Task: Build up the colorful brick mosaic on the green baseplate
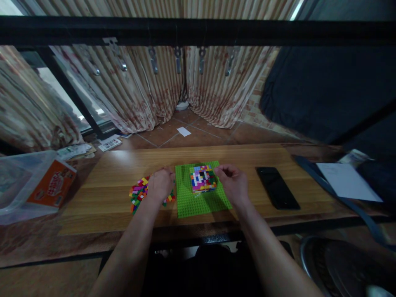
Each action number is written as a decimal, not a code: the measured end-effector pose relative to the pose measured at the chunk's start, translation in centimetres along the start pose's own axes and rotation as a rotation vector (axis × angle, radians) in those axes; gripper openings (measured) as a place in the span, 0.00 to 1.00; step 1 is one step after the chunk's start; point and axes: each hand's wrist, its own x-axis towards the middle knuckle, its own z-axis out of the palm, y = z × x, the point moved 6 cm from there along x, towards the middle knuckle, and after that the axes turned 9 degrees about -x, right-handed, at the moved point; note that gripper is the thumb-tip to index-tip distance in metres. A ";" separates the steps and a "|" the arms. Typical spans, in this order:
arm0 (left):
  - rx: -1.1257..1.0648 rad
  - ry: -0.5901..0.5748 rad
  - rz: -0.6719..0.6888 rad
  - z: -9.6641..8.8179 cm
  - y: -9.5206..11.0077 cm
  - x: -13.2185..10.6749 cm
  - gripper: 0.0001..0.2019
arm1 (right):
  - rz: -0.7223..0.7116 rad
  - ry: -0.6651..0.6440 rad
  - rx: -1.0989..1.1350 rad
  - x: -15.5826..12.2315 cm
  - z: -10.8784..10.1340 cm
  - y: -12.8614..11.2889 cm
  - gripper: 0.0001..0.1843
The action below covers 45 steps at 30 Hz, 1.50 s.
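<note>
A small block structure built of many-coloured toy bricks [203, 180] stands on a green studded baseplate [187, 206], with a dark gap in the middle of its top. My right hand [232, 181] is at the structure's right side, thumb and forefinger pinched close to its upper right corner. Whatever that pinch holds is too small to make out. To the left of the baseplate lies a heap of loose bricks [138, 193]. My left hand [161, 184] rests over the heap's right part, fingers curled together and pointing down, their tips mostly hidden.
The wooden board [108, 218] carries a black phone [277, 187] on the right. A clear plastic bin [27, 185] with an orange label stands at the left. White paper [349, 181] and a dark strap [337, 198] lie at the right. A black bar [198, 32] crosses above.
</note>
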 end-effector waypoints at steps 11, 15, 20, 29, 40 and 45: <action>-1.617 -0.379 -0.102 1.7 6.7 -2.7 0.15 | -0.118 -0.339 0.169 -2.0 2.1 -2.1 0.16; -1.737 -0.378 -0.181 1.9 7.2 -3.4 0.17 | -0.190 -0.354 0.118 -2.4 1.5 -2.9 0.14; -1.758 -0.372 -0.236 2.6 7.4 -3.5 0.16 | -0.316 -0.296 -0.011 -2.6 0.8 -3.8 0.08; -1.335 -0.094 -0.112 1.9 5.6 -2.3 0.08 | -0.243 -0.270 -0.320 -0.9 -0.9 -0.3 0.12; -0.687 0.044 0.040 1.0 4.5 -1.9 0.07 | -0.156 -0.297 -0.439 -1.3 0.0 0.2 0.12; -0.618 0.019 0.035 1.1 4.6 -2.1 0.08 | -0.128 -0.282 -0.413 -1.4 0.5 0.1 0.13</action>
